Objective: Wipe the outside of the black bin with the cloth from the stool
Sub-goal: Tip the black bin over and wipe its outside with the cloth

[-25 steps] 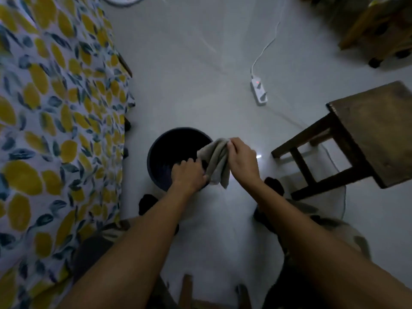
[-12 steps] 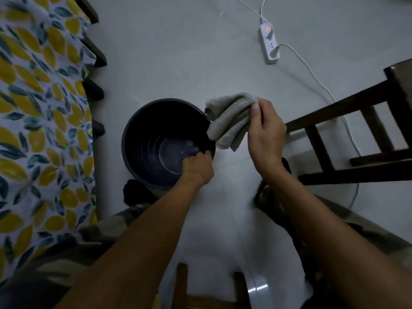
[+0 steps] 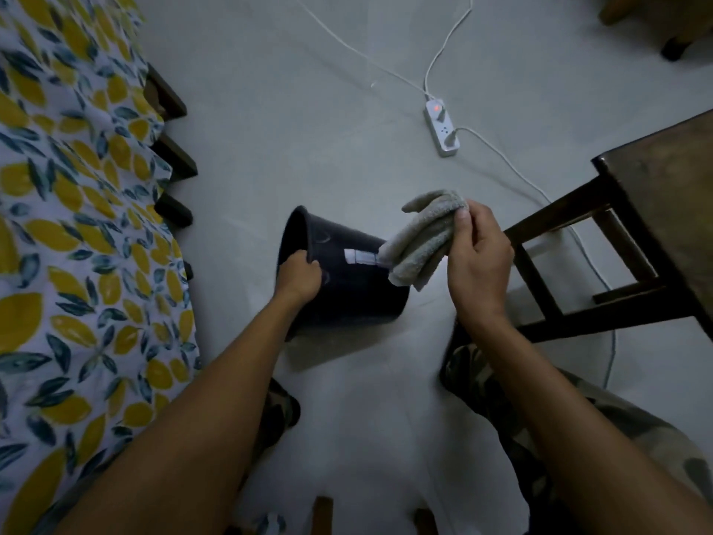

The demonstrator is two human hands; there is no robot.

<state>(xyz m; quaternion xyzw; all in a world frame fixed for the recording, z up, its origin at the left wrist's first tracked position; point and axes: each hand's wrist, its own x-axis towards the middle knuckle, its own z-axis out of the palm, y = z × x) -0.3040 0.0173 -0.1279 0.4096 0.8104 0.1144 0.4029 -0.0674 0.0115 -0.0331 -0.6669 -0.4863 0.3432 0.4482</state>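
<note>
The black bin (image 3: 347, 279), upright 0.5 seconds ago, now lies tipped on the floor – left hand (image 3: 299, 274) clamped on its rim, right hand (image 3: 478, 260) gripping the cloth (image 3: 418, 241) against its exposed side, ready for wiping

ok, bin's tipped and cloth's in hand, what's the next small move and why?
Probably bring the cloth down flat onto the bin wall and start a stroke. The left hand grips the rim and holds the bin tilted, so its outer side faces up. The right hand holds the cloth bunched, with only its lower edge near the white label; whether it touches is unclear.
</note>
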